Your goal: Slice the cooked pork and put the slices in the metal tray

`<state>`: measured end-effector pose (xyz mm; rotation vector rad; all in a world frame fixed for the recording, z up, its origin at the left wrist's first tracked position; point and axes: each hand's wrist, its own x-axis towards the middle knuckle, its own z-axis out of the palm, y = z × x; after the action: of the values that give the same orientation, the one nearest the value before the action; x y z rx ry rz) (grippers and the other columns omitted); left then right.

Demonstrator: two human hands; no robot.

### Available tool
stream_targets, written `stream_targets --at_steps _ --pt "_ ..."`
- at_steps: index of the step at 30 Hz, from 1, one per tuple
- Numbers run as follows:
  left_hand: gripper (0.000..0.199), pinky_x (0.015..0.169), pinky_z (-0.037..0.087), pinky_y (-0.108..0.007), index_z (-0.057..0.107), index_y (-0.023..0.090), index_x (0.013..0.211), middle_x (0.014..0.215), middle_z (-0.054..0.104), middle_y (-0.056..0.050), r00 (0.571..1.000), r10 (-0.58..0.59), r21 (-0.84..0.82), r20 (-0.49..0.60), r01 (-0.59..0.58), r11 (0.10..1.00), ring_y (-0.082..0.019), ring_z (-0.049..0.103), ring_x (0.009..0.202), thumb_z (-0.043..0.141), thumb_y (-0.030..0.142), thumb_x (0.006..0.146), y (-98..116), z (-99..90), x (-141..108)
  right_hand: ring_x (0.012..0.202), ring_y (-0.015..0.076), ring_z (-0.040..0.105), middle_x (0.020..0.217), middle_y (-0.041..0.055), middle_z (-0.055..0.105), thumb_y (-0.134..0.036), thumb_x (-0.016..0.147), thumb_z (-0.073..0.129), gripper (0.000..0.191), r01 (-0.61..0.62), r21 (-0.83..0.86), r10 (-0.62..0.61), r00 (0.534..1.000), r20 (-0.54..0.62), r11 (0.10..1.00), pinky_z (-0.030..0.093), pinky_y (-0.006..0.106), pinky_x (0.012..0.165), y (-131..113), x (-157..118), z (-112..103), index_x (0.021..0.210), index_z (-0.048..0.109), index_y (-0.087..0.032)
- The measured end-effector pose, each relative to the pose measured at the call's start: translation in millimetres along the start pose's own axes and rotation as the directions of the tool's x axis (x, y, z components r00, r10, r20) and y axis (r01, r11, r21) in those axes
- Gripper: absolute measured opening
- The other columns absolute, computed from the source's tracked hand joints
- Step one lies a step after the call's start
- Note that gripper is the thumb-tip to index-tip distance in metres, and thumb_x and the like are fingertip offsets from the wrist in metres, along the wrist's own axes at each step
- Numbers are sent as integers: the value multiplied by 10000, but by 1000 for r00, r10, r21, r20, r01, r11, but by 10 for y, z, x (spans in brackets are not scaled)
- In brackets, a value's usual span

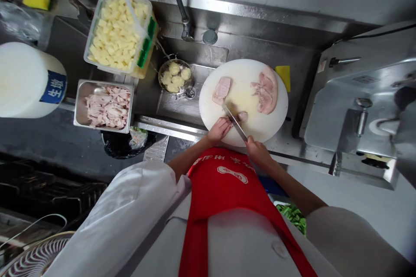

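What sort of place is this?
Most likely a restaurant kitchen: there's a steel sink, a large tub of pale yellow chunks, and meat on a round cutting board.

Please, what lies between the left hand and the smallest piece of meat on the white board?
In the head view, the knife blade lies between the left hand and the meat; the right hand holds it.

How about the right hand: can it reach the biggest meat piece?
Probably yes: open white board lies between the right hand and the biggest meat piece, though the knife in that hand would likely need setting down first.
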<state>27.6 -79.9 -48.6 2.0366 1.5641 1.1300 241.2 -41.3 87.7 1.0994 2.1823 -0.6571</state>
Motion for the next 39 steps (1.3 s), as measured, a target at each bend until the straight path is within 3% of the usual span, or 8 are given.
stream_targets --at_steps 4,8,14,21,26,32,39 --pt "255 918 529 -430 602 118 1155 1043 642 -137 999 36 24 -27 -36 999 -227 572 1067 428 230 1005 -8 -6 -18 817 235 695 869 128 704 -294 1048 263 257 -7 -47 5 1000 -27 999 362 285 643 -21 141 -71 1118 458 -143" --pt "265 928 524 -432 601 120 1170 1072 640 -142 1000 12 39 -9 -11 999 -230 573 1077 435 242 1005 6 -1 -1 777 236 702 811 107 702 -293 1050 247 247 -2 -73 0 1000 -28 997 339 284 605 87 -114 -101 1105 440 -149" --pt "278 930 520 -439 607 116 1159 1073 651 -143 1000 -13 43 8 13 999 -227 582 1060 423 265 1012 21 3 25 774 250 707 818 109 700 -279 1040 267 229 5 -56 -1 997 74 998 319 293 568 131 -419 -47 1105 437 -140" --pt "287 934 515 -451 611 123 1154 1083 646 -147 999 -47 4 17 47 999 -231 572 1068 413 275 1012 1 10 -4 880 243 693 915 141 700 -202 1012 314 217 19 -18 -19 1000 15 1000 395 284 680 -3 -103 -3 1166 441 -118" --pt "269 951 506 -433 605 133 1144 1088 645 -144 998 -63 -20 21 64 998 -221 571 1075 425 283 1012 3 0 -17 865 240 693 931 162 696 -271 1014 369 231 1 8 -2 995 95 1000 399 272 681 66 -151 122 1167 441 -115" --pt "229 916 514 -404 620 136 1094 1059 644 -133 999 -34 1 -32 34 999 -212 575 1039 450 259 1002 -10 -18 -43 835 246 701 863 131 701 -269 1036 274 238 1 27 -1 1000 -16 1000 376 279 651 -1 41 7 1115 454 -134" --pt "262 917 515 -413 616 129 1149 1074 652 -145 999 -38 21 -26 38 999 -221 578 1047 454 272 1001 9 13 -15 772 240 697 831 104 695 -221 1022 297 209 30 -22 -29 998 49 999 340 284 594 183 -447 15 1108 468 -138"
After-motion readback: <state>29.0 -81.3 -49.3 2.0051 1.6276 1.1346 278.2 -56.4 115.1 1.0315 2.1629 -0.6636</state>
